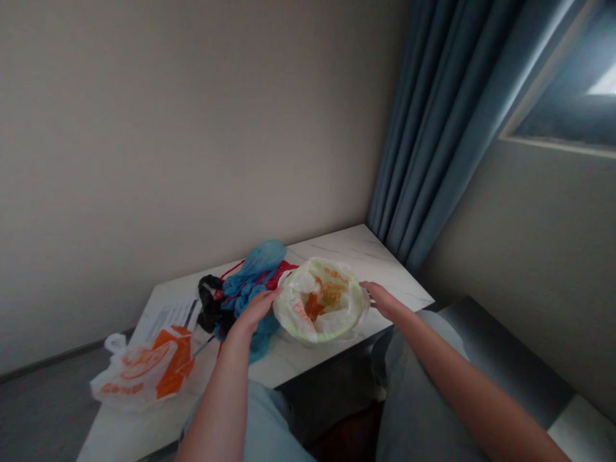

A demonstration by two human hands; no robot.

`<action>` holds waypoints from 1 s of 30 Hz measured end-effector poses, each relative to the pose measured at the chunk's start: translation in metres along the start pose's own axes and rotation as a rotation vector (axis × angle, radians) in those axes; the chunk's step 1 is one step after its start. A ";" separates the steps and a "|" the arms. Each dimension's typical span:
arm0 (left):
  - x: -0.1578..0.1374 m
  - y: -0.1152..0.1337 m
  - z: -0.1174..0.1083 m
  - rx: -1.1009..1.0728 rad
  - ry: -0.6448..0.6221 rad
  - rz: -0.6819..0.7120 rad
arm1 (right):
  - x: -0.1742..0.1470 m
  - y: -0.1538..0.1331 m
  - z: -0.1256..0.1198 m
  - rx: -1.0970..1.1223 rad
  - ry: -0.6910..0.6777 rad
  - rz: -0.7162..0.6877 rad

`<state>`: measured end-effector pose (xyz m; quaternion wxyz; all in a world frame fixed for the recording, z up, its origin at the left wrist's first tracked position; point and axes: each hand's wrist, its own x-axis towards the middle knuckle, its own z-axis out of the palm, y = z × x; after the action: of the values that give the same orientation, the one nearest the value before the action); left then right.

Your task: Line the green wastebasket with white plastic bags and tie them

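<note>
A round, pale green bin (pixel 297 332) stands on the white table, tilted so that I look down into it. A thin white plastic bag with orange print (pixel 332 276) lines it and folds out over the rim. On the bin's left side is my left hand (pixel 260 307), its fingers closed at the bag's edge and partly hidden. My right hand (pixel 379 299) is at the opposite side, thumb and fingers closed on the bag's outer fold.
Blue plastic bags (pixel 245 289) with black and red ones lie heaped left of the bin. Farther left are a white-and-orange bag (pixel 149 372) and a printed paper sheet (pixel 166 319). The marble-patterned table (pixel 356 247) meets the wall and a blue curtain (pixel 433 128).
</note>
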<state>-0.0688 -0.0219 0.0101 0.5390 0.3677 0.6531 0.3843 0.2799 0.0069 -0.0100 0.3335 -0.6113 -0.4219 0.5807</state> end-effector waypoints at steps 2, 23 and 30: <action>0.021 0.007 0.007 -0.092 -0.118 0.005 | -0.009 0.006 -0.003 0.115 -0.107 0.105; 0.045 0.012 0.040 0.073 0.174 0.204 | -0.026 0.005 0.002 0.083 -0.179 0.366; 0.036 0.013 0.050 0.673 0.399 0.389 | -0.029 -0.006 -0.004 0.453 -0.419 0.395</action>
<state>-0.0239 0.0211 0.0004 0.1700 0.5575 0.7520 0.3079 0.2841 -0.0166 0.0087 0.2481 -0.4592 -0.2156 0.8253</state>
